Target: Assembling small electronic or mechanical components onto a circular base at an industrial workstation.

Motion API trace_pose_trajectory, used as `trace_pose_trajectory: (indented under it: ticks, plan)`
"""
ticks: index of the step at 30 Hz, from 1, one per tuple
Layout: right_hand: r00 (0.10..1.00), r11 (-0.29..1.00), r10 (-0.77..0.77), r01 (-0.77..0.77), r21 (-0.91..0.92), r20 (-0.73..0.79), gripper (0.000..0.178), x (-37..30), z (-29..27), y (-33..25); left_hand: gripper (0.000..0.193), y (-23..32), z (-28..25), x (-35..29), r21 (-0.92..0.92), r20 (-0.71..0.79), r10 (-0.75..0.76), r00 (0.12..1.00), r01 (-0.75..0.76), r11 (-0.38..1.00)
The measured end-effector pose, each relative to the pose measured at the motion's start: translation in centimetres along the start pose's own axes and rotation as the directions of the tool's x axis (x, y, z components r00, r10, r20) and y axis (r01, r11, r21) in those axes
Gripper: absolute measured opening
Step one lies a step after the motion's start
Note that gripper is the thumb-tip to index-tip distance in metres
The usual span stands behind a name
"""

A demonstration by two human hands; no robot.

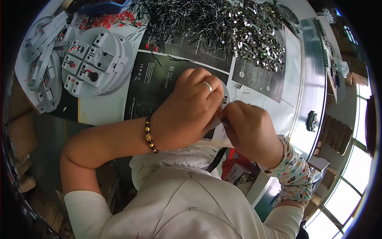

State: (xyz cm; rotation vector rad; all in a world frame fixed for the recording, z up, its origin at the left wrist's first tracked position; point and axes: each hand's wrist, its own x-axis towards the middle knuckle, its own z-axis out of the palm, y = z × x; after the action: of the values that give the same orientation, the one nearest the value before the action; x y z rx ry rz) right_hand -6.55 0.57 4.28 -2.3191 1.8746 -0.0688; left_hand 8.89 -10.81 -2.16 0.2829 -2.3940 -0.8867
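Near the table's front edge, my two hands meet over a round grey plastic part [225, 91], of which only a strip of rim shows. My left hand [193, 105], with a ring and a beaded bracelet, is closed around this part from the left and hides most of it. Against its right side, my right hand [251, 126] is closed with thumb and fingers pressed together. Whatever small thing lies between those fingertips is hidden. To the left, a stack of round grey plastic housings [95, 59] shows square compartments with small red and black pieces in them.
Beyond my hands spreads a heap of thin black pins [187, 22]. Right of it lies a pile of small shiny metal clips [256, 40]. Red pieces [115, 18] and a blue tray [105, 8] are at the far left. More grey housings [45, 75] lean at the left edge.
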Motion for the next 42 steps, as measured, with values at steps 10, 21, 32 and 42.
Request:
trace_pose_trajectory:
  ticks: [10, 21, 32, 42]
  plan:
    - [0.702, 0.248, 0.302, -0.711, 0.658, 0.645, 0.014, 2.6, -1.4, 3.5, 0.016, 0.3, 0.3, -0.1, 0.029, 0.005, -0.002, 1.0, 0.002, 1.0]
    - [0.811, 0.218, 0.475, -0.485, 0.847, 0.342, 0.024, -1.3, -2.3, 4.6, 0.012, -4.7, 0.3, 4.1, 0.273, -0.239, -0.125, 0.963, 0.19, 0.943]
    - [0.925, 0.938, 0.146, -0.017, 0.345, -0.351, 0.023, -1.7, 2.4, 7.8, 0.009, -3.1, -3.1, 6.0, 0.18, -0.069, -0.302, 0.951, 0.309, 0.934]
    - [0.929, 0.806, 0.348, -0.227, 0.547, -0.127, 0.021, -1.7, 1.3, 6.8, 0.021, 0.5, -5.3, 1.9, -0.531, 0.297, -0.389, 0.872, 0.489, 0.692]
